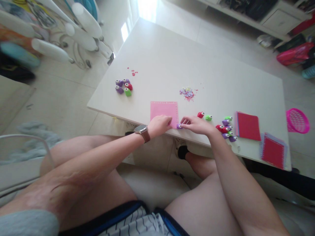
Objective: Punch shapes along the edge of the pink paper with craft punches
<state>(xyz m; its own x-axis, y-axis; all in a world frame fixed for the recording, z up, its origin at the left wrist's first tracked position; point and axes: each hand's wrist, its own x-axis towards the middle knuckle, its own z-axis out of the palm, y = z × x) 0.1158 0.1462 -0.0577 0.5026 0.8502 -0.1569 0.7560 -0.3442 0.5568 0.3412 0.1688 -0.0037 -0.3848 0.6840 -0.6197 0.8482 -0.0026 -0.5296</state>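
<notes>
A sheet of pink paper [163, 108] with small holes punched along its top and right edges lies at the table's near edge. My left hand [159, 125], wearing a watch on the wrist, is closed over the sheet's lower part; the grip of its fingertips is mostly hidden. At the sheet's lower right corner sits a small purple craft punch [179, 126]. My right hand [194, 124] has its thumb and fingers closed at this punch. A red punch [200, 114] and a green punch [208, 117] stand just beyond my right hand.
Several coloured punches [225, 129] cluster on the right, beside stacked red sheets [248, 126] and a second stack with punched edges [273, 150]. More punches [119, 89] stand left. Paper confetti [188, 93] lies in a heap beyond the sheet. A pink basket [297, 120] is past the table's right end.
</notes>
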